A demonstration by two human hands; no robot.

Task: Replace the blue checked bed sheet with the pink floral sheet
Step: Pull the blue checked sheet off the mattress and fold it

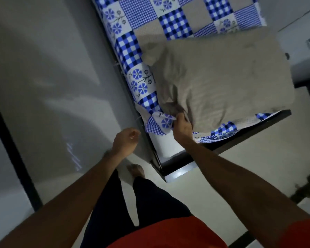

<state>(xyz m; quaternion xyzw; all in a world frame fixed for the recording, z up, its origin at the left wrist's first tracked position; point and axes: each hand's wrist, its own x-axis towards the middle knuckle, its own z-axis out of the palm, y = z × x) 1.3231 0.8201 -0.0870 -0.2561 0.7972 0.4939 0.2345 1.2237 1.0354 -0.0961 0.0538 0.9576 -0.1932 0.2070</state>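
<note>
Blue checked sheet [127, 49]: spread over the bed beyond the right hand; near corner bunched, lifted off the mattress [161, 143]
Right hand [182, 125]: clenched on that bunched corner; whether pillow cloth is caught too, cannot tell
Grey pillow [222, 77]: on the sheet, just beyond the knuckles
Left hand [125, 140]: released, fingers loosely curled, holding nothing; beside the bed corner
Pink floral sheet: not in view
Handling: move the pillow off first; otherwise the peeled sheet likely drags it

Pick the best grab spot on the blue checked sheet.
Grip the bunched corner of the blue checked sheet at the bed's near end, coming from the left: it stands rumpled off the mattress there, while the pillow weighs on the sheet beside it.
</note>
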